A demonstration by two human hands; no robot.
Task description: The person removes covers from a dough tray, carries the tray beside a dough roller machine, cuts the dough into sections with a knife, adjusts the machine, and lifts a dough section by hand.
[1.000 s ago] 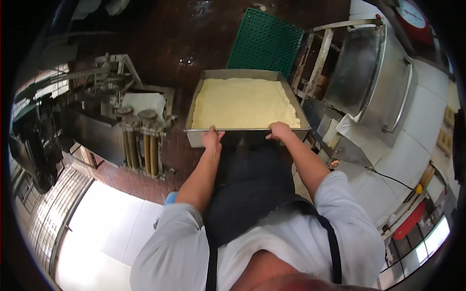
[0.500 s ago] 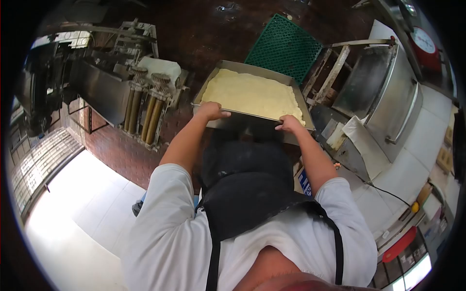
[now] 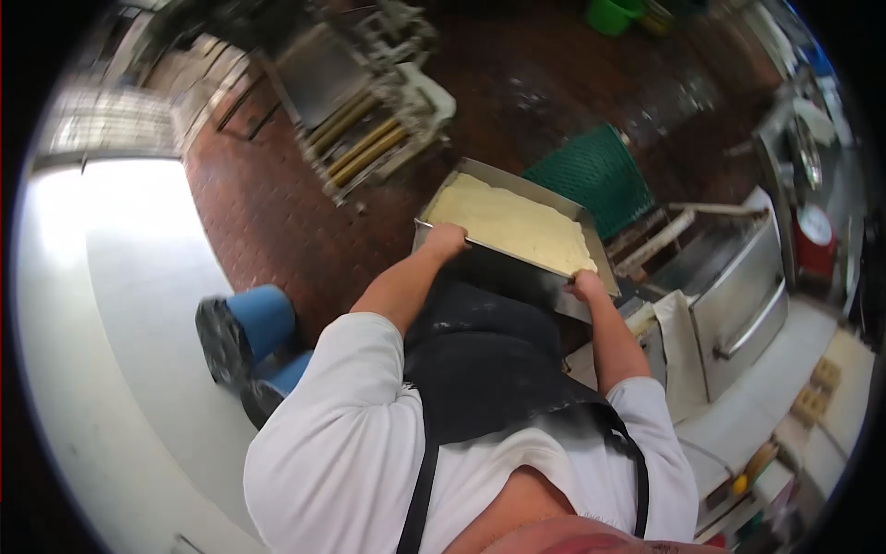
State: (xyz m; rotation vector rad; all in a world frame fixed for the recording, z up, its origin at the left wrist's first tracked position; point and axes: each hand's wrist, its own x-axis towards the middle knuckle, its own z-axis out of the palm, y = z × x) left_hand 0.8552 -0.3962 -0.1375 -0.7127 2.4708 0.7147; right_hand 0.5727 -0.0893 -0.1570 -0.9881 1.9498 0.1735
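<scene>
A deep rectangular metal baking pan (image 3: pixel 600 242) is held out in front of my dark apron. Pale yellow dough or batter (image 3: pixel 512 219) covers most of its bottom, with an uneven edge. My left hand (image 3: pixel 447 242) grips the near rim toward its left corner, fingers wrapped over it. Around the same rim, close to the right corner, my right hand (image 3: pixel 583 285) is closed. The pan tilts somewhat down to the right in view. The fingers under the rim are partly hidden.
A roller machine (image 3: pixel 365 148) stands ahead to the left on the red brick floor (image 3: pixel 249 203). Beyond the pan lies a green plastic mat (image 3: pixel 595 180). Steel equipment (image 3: pixel 738 314) and a red scale (image 3: pixel 816 242) are on the right. Blue bins (image 3: pixel 261 321) stand at left beside a white surface (image 3: pixel 138 240).
My view has turned, so the roller machine and mat shift right and the blue bins come into sight. The pan sits farther right and lower, still in both hands.
</scene>
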